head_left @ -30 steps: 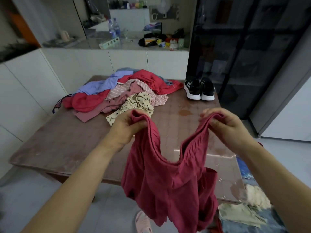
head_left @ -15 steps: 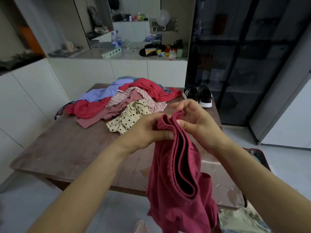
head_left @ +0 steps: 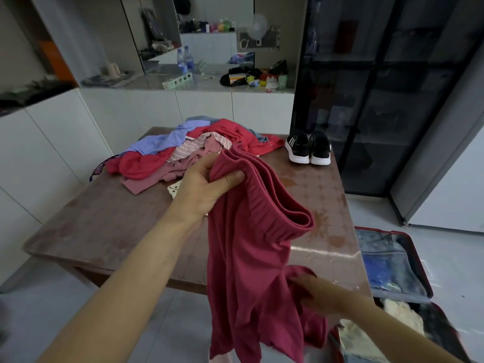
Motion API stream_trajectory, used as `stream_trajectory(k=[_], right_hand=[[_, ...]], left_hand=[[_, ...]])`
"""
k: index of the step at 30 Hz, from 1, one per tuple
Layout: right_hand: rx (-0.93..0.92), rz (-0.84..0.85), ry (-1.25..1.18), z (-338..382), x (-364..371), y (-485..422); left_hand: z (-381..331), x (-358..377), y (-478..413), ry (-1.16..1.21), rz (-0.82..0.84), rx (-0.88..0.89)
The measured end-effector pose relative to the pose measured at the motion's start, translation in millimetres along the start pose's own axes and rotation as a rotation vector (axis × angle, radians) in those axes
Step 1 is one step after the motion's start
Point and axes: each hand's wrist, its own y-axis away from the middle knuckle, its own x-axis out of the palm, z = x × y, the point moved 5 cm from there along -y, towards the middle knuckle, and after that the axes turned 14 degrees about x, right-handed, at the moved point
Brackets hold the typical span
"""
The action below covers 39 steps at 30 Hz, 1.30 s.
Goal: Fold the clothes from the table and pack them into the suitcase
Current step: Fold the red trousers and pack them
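My left hand (head_left: 207,184) grips the doubled waistband of dark red shorts (head_left: 248,258), which hang down in front of the brown table (head_left: 104,218). Lower down, my right hand (head_left: 314,294) holds a fold of the same shorts near the leg. A heap of clothes (head_left: 183,153) in red, lilac, pink stripes and cream with dots lies at the far side of the table. The open red suitcase (head_left: 392,258) lies on the floor to the right, with light-coloured clothes inside.
A pair of black sneakers (head_left: 309,150) stands at the table's far right corner. White cabinets run along the left and back, with a cluttered counter (head_left: 209,82). A dark glass cabinet (head_left: 379,100) rises at the right.
My right hand let go of the waistband and dropped down to the lower part of the shorts. My left hand now holds both waistband ends together.
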Motion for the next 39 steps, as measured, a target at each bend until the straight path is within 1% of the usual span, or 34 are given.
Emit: stream_trajectory(k=[3,5,6,8,9,11,12,13,14,15,17,18,19,20,23,25,28,30,33,35,36,39], right_hand=[[-0.06,0.11,0.041,20,34,15],[-0.07,0.191,0.026,30,34,29],[-0.078,0.192,-0.017,34,21,36],[-0.08,0.084,-0.195,41,-27,49],[-0.098,0.003,-0.347,48,-59,60],[-0.231,-0.185,-0.719,66,-127,91],[-0.292,-0.266,-0.866,76,-158,108],[-0.32,-0.325,-0.93,84,-181,120],[-0.327,-0.376,-0.898,97,-199,130],[-0.296,-0.441,-0.798,109,-210,135],[-0.179,-0.623,-0.486,127,-222,134],[-0.167,-0.722,-0.343,135,-226,134],[-0.201,-0.78,-0.249,141,-228,134],[-0.253,-0.796,-0.199,145,-232,133],[-0.379,-0.701,-0.144,145,-249,136],[-0.405,-0.598,-0.116,144,-265,141],[-0.424,-0.484,-0.099,143,-285,148],[-0.414,-0.48,-0.045,144,-294,149],[-0.404,-0.526,0.069,150,-302,149],[-0.419,-0.553,0.13,155,-305,149],[-0.424,-0.56,0.155,158,-307,150],[-0.436,-0.56,0.213,167,-317,156]], left_hand=[[0,0,0,0.013,-0.037,-0.008],[0,2,0,0.01,-0.05,-0.008],[0,4,1,0.011,-0.052,-0.008],[-3,7,2,0.02,-0.069,-0.002],[-3,8,2,0.02,-0.083,-0.001],[-3,9,2,0.006,-0.104,0.0],[-4,10,2,-0.008,-0.107,0.008],[-3,12,2,-0.023,-0.11,0.012],[-3,15,2,-0.036,-0.11,0.014],[-4,19,2,-0.047,-0.106,0.009],[-4,27,3,-0.062,-0.084,-0.001],[-5,30,4,-0.068,-0.069,0.008],[-6,31,4,-0.067,-0.054,0.018],[-7,32,4,-0.048,-0.035,0.026],[-13,27,6,0.037,0.035,0.026],[-16,24,10,0.051,0.077,0.072],[-14,21,19,0.044,0.076,0.171],[-14,18,24,-0.002,0.036,0.246],[-16,14,24,-0.162,-0.01,0.355],[-11,9,22,-0.193,-0.063,0.316],[-6,7,21,-0.163,-0.068,0.258],[1,13,22,-0.113,0.068,0.131]])
